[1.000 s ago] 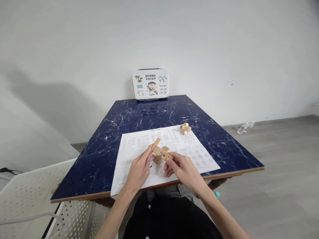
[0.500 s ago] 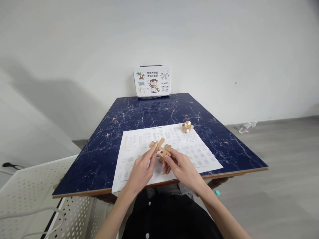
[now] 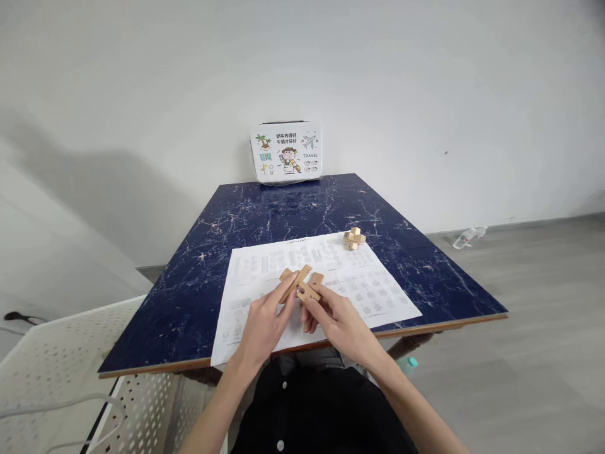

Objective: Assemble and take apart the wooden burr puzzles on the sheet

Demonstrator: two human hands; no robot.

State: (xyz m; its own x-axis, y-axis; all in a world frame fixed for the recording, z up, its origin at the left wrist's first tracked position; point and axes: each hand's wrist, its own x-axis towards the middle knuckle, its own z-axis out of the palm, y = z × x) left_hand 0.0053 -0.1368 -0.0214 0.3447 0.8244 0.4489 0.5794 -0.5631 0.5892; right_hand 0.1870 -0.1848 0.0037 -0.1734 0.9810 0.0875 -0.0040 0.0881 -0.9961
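Note:
My left hand [image 3: 265, 318] is closed on wooden puzzle pieces [image 3: 303, 273], light brown bars that stick out past its fingertips. Between the thumb and fingers of my right hand [image 3: 336, 315] are more notched wooden puzzle pieces [image 3: 310, 292], one with a dark hole in its face. The two groups meet or nearly meet over a printed paper sheet [image 3: 259, 296]; the fingers partly hide where they touch. At the sheet's far right corner sits an assembled wooden burr puzzle [image 3: 354, 238], apart from both hands.
The blue marbled table [image 3: 227, 221] has a wooden front edge close to my body. A white cartoon-printed case [image 3: 286, 153] leans on the wall at the back. On the left stands a white perforated rack [image 3: 70, 340]; clear plastic bottles [image 3: 466, 238] lie on the floor at right.
The piece in my right hand has turned a little, and its holed face now lies closer to the left hand's pieces. The view has shifted slightly.

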